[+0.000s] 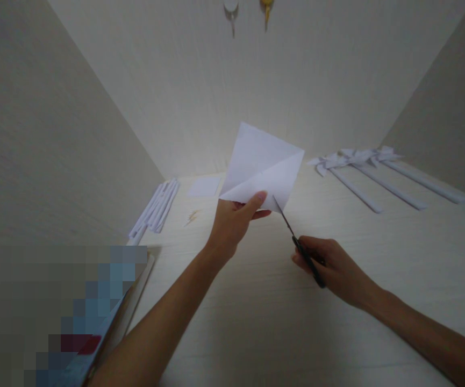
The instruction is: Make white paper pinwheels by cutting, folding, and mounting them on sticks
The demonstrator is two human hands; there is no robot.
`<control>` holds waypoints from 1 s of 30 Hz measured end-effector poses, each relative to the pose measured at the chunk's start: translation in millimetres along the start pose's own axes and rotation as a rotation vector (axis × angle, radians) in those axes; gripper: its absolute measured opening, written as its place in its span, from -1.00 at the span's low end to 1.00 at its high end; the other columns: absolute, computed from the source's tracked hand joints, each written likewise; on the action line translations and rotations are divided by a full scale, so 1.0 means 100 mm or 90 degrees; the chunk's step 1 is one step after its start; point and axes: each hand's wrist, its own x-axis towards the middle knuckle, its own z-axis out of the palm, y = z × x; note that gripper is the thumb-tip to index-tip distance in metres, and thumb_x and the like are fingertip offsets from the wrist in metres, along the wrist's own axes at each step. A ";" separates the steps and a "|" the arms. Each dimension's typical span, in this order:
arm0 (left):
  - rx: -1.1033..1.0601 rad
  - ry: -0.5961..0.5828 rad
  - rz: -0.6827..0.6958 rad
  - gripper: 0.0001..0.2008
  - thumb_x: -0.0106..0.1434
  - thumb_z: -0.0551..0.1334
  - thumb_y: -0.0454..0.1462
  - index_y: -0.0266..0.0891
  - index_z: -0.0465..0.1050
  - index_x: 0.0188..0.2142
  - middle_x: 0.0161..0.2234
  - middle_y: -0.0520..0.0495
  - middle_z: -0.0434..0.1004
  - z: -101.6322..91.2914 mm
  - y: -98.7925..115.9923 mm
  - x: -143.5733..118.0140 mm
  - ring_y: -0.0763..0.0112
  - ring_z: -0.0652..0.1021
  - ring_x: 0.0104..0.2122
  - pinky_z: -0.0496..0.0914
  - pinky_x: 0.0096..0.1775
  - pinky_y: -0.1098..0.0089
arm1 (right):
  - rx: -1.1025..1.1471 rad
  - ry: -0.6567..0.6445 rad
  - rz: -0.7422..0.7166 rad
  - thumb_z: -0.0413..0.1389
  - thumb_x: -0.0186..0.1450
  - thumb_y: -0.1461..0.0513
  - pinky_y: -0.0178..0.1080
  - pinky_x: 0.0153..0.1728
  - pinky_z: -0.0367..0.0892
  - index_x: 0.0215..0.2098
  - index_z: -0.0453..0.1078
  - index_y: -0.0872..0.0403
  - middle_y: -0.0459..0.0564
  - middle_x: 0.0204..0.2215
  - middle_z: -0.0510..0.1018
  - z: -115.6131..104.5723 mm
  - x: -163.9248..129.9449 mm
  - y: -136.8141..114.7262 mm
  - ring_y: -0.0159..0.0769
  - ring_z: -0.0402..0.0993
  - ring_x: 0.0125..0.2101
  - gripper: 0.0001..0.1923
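Note:
My left hand (234, 220) pinches a square sheet of white paper (258, 161) by its lower edge, thumb on top and fingers beneath. A diagonal crease runs across the sheet. In my right hand (327, 266) is a pair of scissors (307, 260) with dark handles, its fingers wrapped round them. The blades reach the paper's lower right corner, just right of my left thumb. Whether they are closed on the paper I cannot tell.
White paper pinwheels (357, 157) on rolled paper sticks (393, 185) lie at the right. At the left are a bundle of rolled paper sticks (157, 207), another white paper square (205, 186) and several thin toothpick-like sticks (192, 217). Two hooks (266, 13) hang on the back wall.

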 end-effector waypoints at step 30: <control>0.011 -0.029 0.014 -0.70 -0.05 0.23 -0.29 -0.29 0.39 -0.26 -0.34 -0.02 0.49 -0.03 0.04 0.01 0.43 0.50 -0.39 0.47 -0.41 0.46 | -0.053 0.022 -0.020 -0.06 0.12 0.03 -0.38 -0.69 -0.05 -0.69 0.05 0.09 -0.20 -0.76 0.10 -0.02 -0.02 -0.03 -0.51 -0.01 -0.69 -0.63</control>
